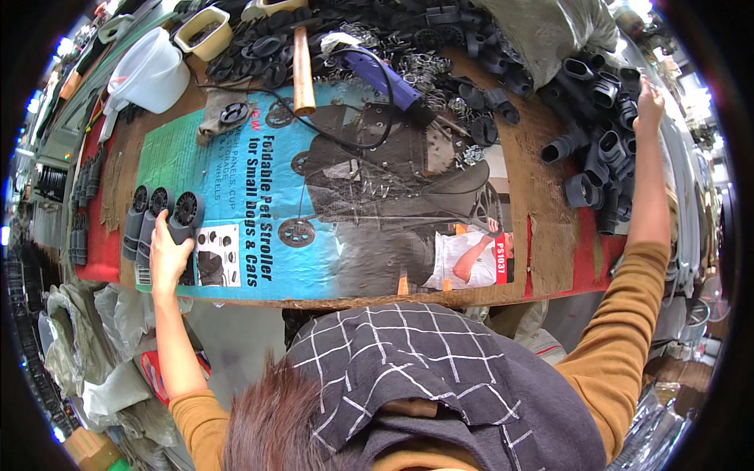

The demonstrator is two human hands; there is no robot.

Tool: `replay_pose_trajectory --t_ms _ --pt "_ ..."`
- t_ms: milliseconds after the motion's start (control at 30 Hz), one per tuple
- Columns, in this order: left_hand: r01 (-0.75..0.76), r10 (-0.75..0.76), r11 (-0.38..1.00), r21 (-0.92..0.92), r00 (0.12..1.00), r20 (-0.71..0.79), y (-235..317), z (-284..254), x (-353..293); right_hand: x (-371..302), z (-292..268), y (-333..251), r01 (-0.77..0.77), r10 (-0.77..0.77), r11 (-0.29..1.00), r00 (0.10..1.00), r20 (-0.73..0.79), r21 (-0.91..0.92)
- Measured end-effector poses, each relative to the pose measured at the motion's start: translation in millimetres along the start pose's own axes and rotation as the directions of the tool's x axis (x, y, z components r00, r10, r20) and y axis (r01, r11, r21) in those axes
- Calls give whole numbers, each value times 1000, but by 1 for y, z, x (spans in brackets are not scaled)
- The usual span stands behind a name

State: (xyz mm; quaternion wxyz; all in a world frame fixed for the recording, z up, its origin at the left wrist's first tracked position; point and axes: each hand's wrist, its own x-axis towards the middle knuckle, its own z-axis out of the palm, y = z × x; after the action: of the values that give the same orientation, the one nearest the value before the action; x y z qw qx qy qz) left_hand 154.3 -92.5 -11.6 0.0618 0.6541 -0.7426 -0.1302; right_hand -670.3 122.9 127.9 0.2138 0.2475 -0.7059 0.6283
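Three dark grey plastic tube fittings with round, spoked end caps stand side by side at the left of the table. My left hand [167, 253] has its thumb and fingers around the rightmost grey fitting [182, 234]. The other fittings [145, 231] stand just left of it. At the far right, my right arm stretches out to a heap of black and grey tube fittings [601, 149]. My right hand [649, 108] is at the heap's right edge, its visible fingers stretched out and apart. Nothing shows clearly in its grasp.
A printed cardboard sheet [283, 259] covers the table. On it lie a wooden-handled hammer [303, 74] and a purple corded electric tool [381, 78]. Metal clips [381, 47] and black parts pile up behind. A white bucket [153, 74] and cream tub [204, 35] stand back left.
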Motion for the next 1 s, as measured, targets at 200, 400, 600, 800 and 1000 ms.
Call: replay_pose_trajectory --t_ms 200,400,600,800,1000 --pt "-181 220 955 -235 964 151 75 -6 -29 -287 46 -103 388 -343 898 321 883 208" --pt "-368 474 852 -372 845 249 172 46 -86 -416 87 -135 418 -497 804 81 864 423" --pt "-244 458 770 -590 855 243 206 75 -90 -394 59 -148 28 -93 996 338 936 89" --pt "-287 532 705 -648 818 217 214 86 -83 -422 62 -154 56 -296 955 287 911 292" --pt "-182 473 696 -695 845 252 218 89 -85 -428 71 -149 225 -458 884 248 853 409"
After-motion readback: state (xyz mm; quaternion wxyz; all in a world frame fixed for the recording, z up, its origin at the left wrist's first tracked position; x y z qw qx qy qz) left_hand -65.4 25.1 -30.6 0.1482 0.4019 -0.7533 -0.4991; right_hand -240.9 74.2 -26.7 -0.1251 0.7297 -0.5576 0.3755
